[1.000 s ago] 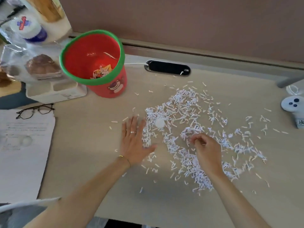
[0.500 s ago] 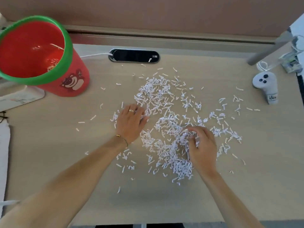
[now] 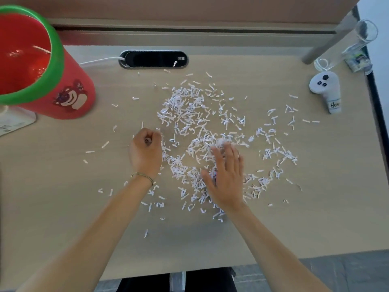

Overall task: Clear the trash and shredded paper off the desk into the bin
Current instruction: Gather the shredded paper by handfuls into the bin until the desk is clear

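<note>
Since half a second back: left hand [image 3: 145, 152] pulled from flat into a loose fist at the left edge of the shredded paper [image 3: 197, 123], fingers [image 3: 150, 135] curled under; cannot tell whether any strips sit inside the curl. Right hand [image 3: 226, 178] gone the other way, from bunched over the scraps to spread flat, fingers [image 3: 230, 152] straight and slightly blurred, palm down on the middle of the heap, pressing on it and gripping nothing. View edged a little to the right, so less of the bin showing.

Shredded paper spread across the centre of the pale wooden surface [image 3: 63, 207], thickest between and just ahead of the two hands, thinning to stray white strips toward the left, the right and the near side. Red bin [image 3: 69, 95] with a green rim and a cartoon bear sticker standing at the far left, well apart from the heap, partly cut off by the frame edge, with something pale lying inside.

Black cable slot [image 3: 153, 59] set into the far edge of the surface, a white cable [image 3: 99, 60] running from it toward the bin. White controller [image 3: 325, 89] with dark buttons near the right edge, beyond the loosest scraps. Thin bracelet [image 3: 143, 175] on the left wrist.
</note>
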Demonstrator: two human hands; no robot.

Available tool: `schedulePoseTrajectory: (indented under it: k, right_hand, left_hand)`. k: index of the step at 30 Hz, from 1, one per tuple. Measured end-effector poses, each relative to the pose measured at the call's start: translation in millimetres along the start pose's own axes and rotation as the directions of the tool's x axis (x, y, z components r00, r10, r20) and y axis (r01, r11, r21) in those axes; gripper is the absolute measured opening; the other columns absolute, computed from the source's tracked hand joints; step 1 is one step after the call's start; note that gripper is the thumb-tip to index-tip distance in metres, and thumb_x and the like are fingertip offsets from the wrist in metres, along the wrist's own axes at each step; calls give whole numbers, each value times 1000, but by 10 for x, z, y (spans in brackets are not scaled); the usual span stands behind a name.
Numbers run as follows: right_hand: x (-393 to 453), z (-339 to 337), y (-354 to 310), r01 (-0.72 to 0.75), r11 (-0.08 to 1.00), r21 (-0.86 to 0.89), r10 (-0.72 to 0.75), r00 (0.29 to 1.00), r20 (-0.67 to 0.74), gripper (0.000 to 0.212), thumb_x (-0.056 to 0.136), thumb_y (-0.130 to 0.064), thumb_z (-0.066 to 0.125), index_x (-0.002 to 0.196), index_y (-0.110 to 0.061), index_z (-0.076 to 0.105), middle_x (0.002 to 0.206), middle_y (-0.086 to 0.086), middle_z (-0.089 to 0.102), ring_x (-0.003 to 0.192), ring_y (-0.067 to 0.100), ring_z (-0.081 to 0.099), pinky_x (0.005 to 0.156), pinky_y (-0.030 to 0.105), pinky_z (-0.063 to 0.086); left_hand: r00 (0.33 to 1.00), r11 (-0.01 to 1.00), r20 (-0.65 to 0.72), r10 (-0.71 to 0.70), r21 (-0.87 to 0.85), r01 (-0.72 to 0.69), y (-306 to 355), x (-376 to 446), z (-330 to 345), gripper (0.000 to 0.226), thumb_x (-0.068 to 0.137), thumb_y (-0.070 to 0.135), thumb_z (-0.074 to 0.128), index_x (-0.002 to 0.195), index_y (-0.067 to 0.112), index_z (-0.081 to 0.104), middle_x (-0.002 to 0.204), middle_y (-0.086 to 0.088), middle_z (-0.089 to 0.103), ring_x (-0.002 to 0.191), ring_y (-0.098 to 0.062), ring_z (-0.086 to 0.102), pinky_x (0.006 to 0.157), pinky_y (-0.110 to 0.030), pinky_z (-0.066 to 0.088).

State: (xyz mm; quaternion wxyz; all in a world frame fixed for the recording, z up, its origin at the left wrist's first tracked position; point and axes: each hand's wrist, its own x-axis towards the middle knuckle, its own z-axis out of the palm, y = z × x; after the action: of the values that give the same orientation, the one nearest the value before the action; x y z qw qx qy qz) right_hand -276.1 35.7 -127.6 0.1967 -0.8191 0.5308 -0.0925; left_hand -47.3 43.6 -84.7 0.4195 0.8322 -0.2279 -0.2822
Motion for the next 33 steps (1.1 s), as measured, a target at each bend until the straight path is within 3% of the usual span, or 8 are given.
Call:
schedulePoseTrajectory:
  k: [5,8,11,13,17,22,29,33]
  right_hand:
    - [270,169,-152,170,978,-117,-183,978,-104,42,98,-41,58,132,-18,63,139,13,55,125,34,52,106,45,39]
    - [536,163,-135,222,966,-133,-242,957,-158,21,98,-31,62,109,-15,68,111,9,62,98,30,56,86,40,46]
    - [791,72,-121,232,963,-140,-246,964,-98,14,99,-24,61,91,-12,62,87,5,63,73,25,57,62,33,43]
    - [906,-33,-193,157,976,-148,-157,988,12,21,102,-24,52,85,-14,58,74,1,60,59,25,57,54,29,35]
    - [1042,-168,-365,-71,993,-94,90,972,218,33,101,-24,42,71,-13,49,59,-1,49,56,24,47,55,33,34]
    - [994,-448,-683,-356,856,374,259,923,285,31,92,-14,45,62,-17,36,55,1,35,53,17,31,54,33,24]
    - [1133,-1091,-1526,-282,767,577,190,958,216,40,97,-18,48,61,-21,32,48,-13,29,46,8,25,50,29,22]
    - [1375,-1381,-2125,-168,749,641,103,985,139,36,97,-17,48,63,-17,37,55,-1,30,53,15,27,51,32,20]
  left_hand:
    - [998,998,33,-54,34,53,-78,-89,-90,34,93,21,59,64,10,46,49,7,36,49,-10,32,52,-25,30]
    - [998,995,46,-44,88,39,-61,-117,-147,34,93,21,58,64,11,44,51,6,35,48,-10,35,46,-17,29]
    - [998,992,50,-36,124,29,-63,-125,-181,34,92,21,58,64,11,42,51,4,37,48,-11,35,45,-18,30]
    - [998,989,44,-42,141,36,-80,-129,-221,31,90,21,58,66,5,46,54,1,39,51,-13,31,46,-20,28]
    - [998,991,24,-56,124,53,-25,-144,-305,27,88,17,58,69,-1,51,56,-4,42,52,-13,31,46,-20,29]
    - [997,998,67,-48,45,45,209,-138,-483,30,89,16,57,65,4,44,51,6,38,48,-11,30,45,-22,26]
    - [999,998,-22,45,-37,-46,803,1,-997,34,91,17,62,59,18,51,47,7,44,46,-8,39,46,-22,29]
    - [990,989,-79,121,-81,-127,1131,164,-1398,31,92,21,62,63,11,56,53,5,50,51,-8,40,52,-27,32]
